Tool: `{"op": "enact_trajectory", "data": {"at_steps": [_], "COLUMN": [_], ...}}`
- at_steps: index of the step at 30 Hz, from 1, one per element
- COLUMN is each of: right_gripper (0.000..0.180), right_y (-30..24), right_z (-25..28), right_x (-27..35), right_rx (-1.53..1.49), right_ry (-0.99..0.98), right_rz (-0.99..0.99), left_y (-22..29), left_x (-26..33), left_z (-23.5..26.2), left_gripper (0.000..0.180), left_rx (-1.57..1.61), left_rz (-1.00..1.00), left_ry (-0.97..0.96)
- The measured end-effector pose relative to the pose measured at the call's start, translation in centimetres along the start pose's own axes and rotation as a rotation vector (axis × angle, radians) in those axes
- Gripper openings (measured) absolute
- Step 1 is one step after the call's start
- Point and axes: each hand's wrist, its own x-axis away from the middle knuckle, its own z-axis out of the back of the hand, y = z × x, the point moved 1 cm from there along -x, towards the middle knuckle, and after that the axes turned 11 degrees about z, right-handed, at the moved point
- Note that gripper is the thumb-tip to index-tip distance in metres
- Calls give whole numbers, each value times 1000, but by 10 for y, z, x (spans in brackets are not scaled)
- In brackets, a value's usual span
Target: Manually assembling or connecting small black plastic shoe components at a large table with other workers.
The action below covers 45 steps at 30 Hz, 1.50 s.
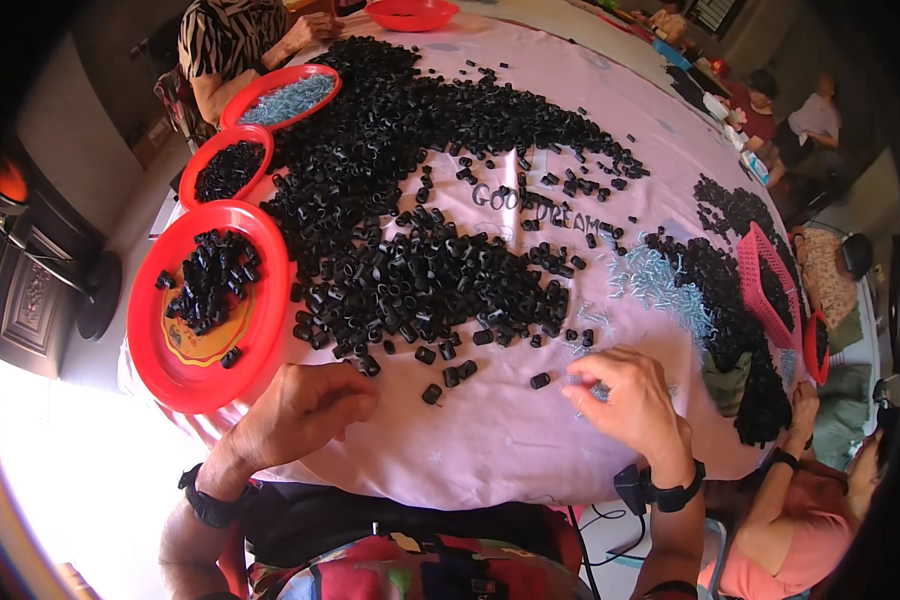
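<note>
My left hand [315, 408] is closed just above the pink cloth, beside the large red plate [146, 325]; whatever its fingers hold is hidden. Across the cloth, my right hand [632, 398] has its fingers curled together, with something small and greyish between them that I cannot make out. A heap of small black plastic caps [440, 280] spreads in front of both hands, and several loose ones lie between them. Beyond my right hand is a scattered pile of small silvery-blue screws [665, 285]. Joined dark pieces [215, 275] rest on the large red plate.
Two more red trays stand at the left: one with black parts [232, 170], one with screws [290, 100]. Black parts and a pink basket [755, 265] lie at the right. One person [235, 50] sits far left, another [795, 500] at near right.
</note>
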Motion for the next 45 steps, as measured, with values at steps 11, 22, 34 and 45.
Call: {"op": "enact_trajectory", "data": {"at_steps": [11,22,34,45], "right_gripper": [17,24,28,28], "right_y": [-11,13,29,19], "right_z": [-29,-36,-23,-36], "right_x": [27,51,68,59], "right_rx": [-17,-7,-183,39], "right_ry": [127,-15,-303,-14], "right_rz": [247,416,400,394], "left_y": [2,2,2,-10], "left_x": [-25,-33,-59,-53], "left_z": [-14,-9,-3,-13], "left_gripper": [16,10,11,14], "left_rx": [-135,-259,-15,-43], "left_rz": [-434,-600,-434,-628], "left_ry": [67,8,-204,-40]}}
